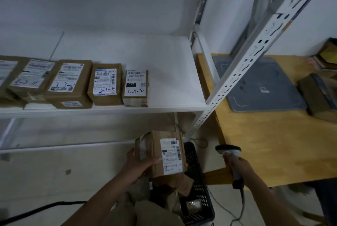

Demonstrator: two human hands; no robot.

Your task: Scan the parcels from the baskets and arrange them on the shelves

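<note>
- Holding a brown cardboard parcel (158, 154) by its left end, the left hand (144, 165) is clamped on it, with one digit laid across the upper face. The white printed label faces the camera.
- That parcel hangs in the air just above the black basket (197, 180). It sits below the front edge of the white shelf (169, 65) and apart from it.
- The right hand (238, 167) is wrapped round the grip of a handheld scanner (228, 150). The scanner's head sits to the right of the parcel, near it but not touching. A cable (242, 200) trails down from the base of the grip.
- More brown packages (183, 183) lie inside the basket, partly hidden by the held parcel and the left arm.
- A row of labelled parcels (105, 84) lies along the left part of the shelf near its front edge. Handwritten codes on them read 4-3-11, 3-3-3, 2-1-5 and 4-3-2. The leftmost one is cut off by the frame.
- Right of the perforated white upright (255, 57), a wooden bench (273, 143) carries a grey mat (259, 87). A brown box (317, 96) stands just beside the mat's right edge.
</note>
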